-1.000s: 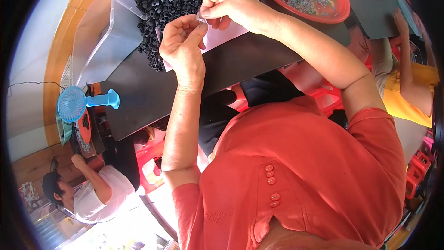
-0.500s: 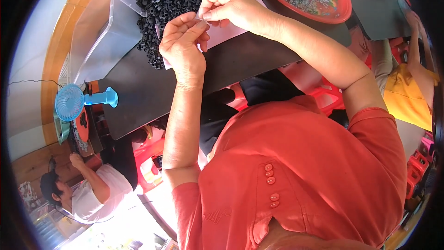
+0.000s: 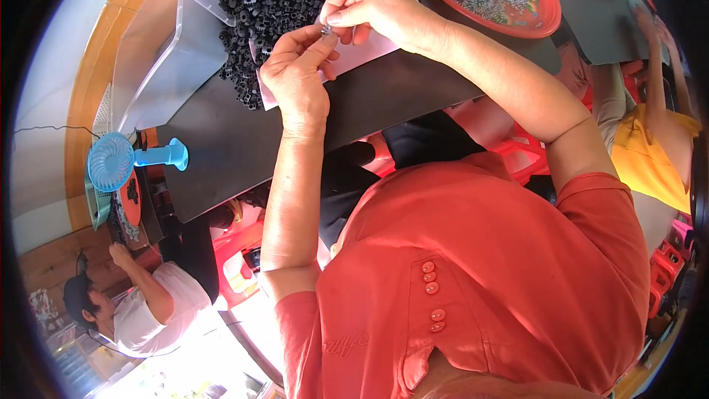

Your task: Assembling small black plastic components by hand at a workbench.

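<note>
A small silvery metal part (image 3: 326, 29) shows between the fingertips of both hands, too small to make out in detail. My left hand (image 3: 299, 77) pinches it from below with thumb and forefinger. Just above and to the right, my right hand (image 3: 377, 11) is closed in a pinch at the same part, its other fingers curled. Under the hands lies a white sheet (image 3: 369, 50) on the dark table (image 3: 399, 89). Behind them spreads a large heap of small black plastic parts (image 3: 244, 37), partly covered by my hands.
A round red tray (image 3: 543, 22) of small silvery parts stands at the far right. Clear plastic sheeting (image 3: 159, 66) and a blue handheld fan (image 3: 111, 162) are at the left. A person in white (image 3: 166, 303) sits at lower left; another in yellow (image 3: 653, 151) works at right.
Both hands have shifted slightly, the left fingers up and to the right. The silvery part now shows more plainly between the fingertips.
</note>
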